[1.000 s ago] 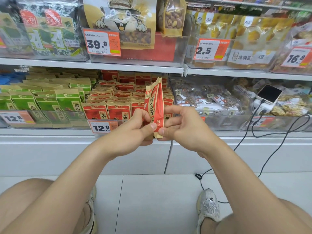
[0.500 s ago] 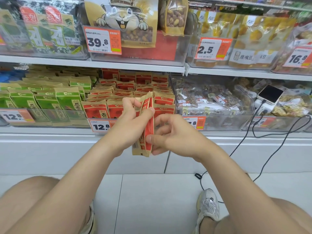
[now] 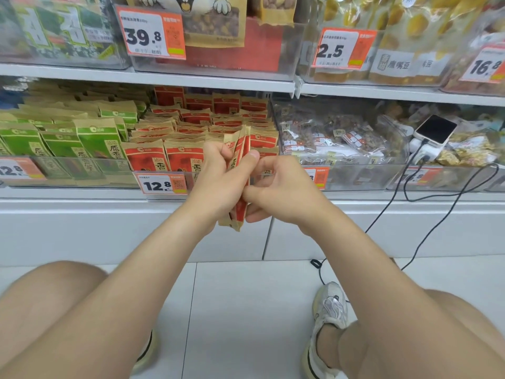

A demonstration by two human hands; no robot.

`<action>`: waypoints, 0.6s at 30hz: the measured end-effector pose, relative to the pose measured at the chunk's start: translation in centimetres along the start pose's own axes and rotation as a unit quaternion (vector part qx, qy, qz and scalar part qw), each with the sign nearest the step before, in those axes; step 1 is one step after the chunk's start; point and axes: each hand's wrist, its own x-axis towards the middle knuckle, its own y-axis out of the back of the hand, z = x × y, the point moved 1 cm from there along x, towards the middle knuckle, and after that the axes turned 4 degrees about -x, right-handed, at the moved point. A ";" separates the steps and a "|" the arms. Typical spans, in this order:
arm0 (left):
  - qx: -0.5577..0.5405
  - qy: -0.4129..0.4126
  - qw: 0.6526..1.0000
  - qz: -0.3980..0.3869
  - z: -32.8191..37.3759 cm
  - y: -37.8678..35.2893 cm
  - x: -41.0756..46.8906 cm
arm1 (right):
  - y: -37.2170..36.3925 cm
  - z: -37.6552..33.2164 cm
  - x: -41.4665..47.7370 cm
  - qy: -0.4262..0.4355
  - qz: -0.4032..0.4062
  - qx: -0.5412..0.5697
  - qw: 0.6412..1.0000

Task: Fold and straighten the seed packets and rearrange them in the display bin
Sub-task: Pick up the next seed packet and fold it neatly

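Observation:
A red and tan seed packet [image 3: 240,149], folded lengthwise and standing upright, is held in front of the clear display bin [image 3: 164,170]. My left hand [image 3: 218,181] grips it around the middle, thumb tip on its right face. My right hand [image 3: 278,192] pinches the packet's lower edge with thumb and fingers. Its bottom end pokes out below both hands. The bin holds several rows of matching red packets [image 3: 161,157], standing upright.
Green packets [image 3: 93,140] fill the bin to the left. A clear bin of small wrapped snacks [image 3: 333,140] sits to the right, then a phone on a charger [image 3: 434,131] with black cables [image 3: 426,214] hanging to the floor. Price tags line the shelf edge; my knees and shoes are below.
Both hands lowered the packet a little, then raised it toward the bin. The left hand shifted from its lower edge to wrap around its middle; the packet looks more tightly folded.

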 end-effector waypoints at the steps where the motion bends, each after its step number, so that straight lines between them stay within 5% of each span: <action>1: 0.000 0.002 1.000 -0.001 0.0 0.0 0.0 | -0.1 0.1 0.1 0.016 0.009 -0.021 1.000; 5: -0.044 0.026 0.999 -0.012 0.1 0.0 0.1 | -0.1 0.2 0.1 0.067 0.041 -0.087 0.993; 14: -0.106 0.060 0.989 -0.086 0.3 0.2 -0.4 | 0.8 0.4 0.3 0.057 -0.013 -0.008 0.998; 18: -0.140 0.087 0.981 -0.104 0.5 0.1 -0.4 | 1.2 0.2 0.4 0.037 0.032 0.024 0.999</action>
